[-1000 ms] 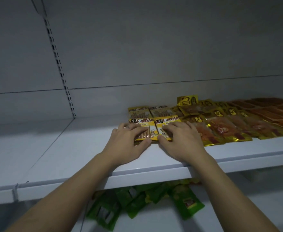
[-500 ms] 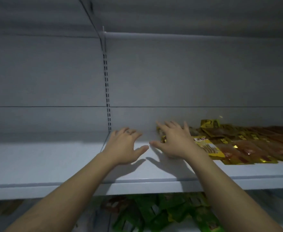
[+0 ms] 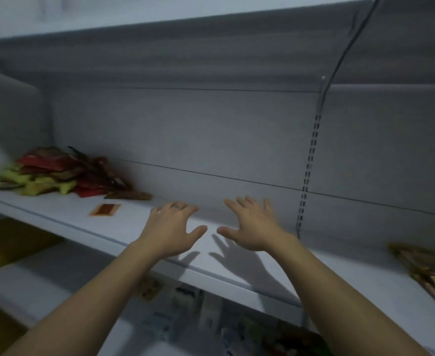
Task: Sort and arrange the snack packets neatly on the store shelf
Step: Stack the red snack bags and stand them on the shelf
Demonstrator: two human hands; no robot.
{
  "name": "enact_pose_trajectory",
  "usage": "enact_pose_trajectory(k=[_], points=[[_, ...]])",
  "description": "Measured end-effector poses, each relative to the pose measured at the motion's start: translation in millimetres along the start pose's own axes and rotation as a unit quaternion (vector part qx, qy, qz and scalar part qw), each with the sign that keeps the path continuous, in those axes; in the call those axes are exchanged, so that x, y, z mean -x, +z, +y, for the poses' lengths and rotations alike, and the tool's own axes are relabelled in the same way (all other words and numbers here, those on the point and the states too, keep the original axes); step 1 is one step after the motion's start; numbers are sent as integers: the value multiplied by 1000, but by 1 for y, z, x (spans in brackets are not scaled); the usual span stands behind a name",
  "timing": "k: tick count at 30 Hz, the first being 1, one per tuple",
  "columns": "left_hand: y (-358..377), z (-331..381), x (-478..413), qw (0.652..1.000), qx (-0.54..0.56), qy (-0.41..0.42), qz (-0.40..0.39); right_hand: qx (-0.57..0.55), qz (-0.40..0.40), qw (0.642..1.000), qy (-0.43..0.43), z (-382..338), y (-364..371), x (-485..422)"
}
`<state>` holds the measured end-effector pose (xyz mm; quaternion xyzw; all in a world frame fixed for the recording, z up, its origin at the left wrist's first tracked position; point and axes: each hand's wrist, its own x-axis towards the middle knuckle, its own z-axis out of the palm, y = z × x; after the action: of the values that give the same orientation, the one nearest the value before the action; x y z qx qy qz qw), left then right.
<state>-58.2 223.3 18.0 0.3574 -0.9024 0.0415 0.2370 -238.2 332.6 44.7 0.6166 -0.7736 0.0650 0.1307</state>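
Change from the earlier frames: one second ago both hands rested on the yellow-gold packets. Now neither hand touches any packet. The view has swung left, which places those packets at the right edge and brings a second pile into view at the left.

Nearest, below the front lip, the lower shelf [image 3: 57,283] carries blurred packets; their kind cannot be told.

Left hand [image 3: 171,227]: palm down, fingers spread and straight, holding nothing. Right hand [image 3: 252,227]: the same posture, thumb toward the left hand, holding nothing. Both are held over a bare part of the shelf [image 3: 275,276], and their shadows fall on it, offset toward the front edge.

Gold packets [image 3: 427,268]: flat on the shelf at the far right, well apart from the right hand. Single orange packet [image 3: 105,209]: flat, left of the left hand, not touching it. Pile of red and green packets [image 3: 57,173]: heaped loosely, far left, against the back panel [image 3: 211,140]. A slotted upright [image 3: 310,160] runs up the panel behind the right hand.
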Motion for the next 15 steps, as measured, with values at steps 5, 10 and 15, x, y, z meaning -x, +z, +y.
enact_pose_trajectory(k=[5,10,15], points=[[-20,-107,29,997,-16,-81,2,-12,-15,997,-77,-97,14,-63],[-32,-179,44,992,-22,-125,0,-30,-24,991,-130,-166,26,-105],[-35,-219,40,986,-23,-162,12,-32,-22,988,-152,-202,30,-150]])
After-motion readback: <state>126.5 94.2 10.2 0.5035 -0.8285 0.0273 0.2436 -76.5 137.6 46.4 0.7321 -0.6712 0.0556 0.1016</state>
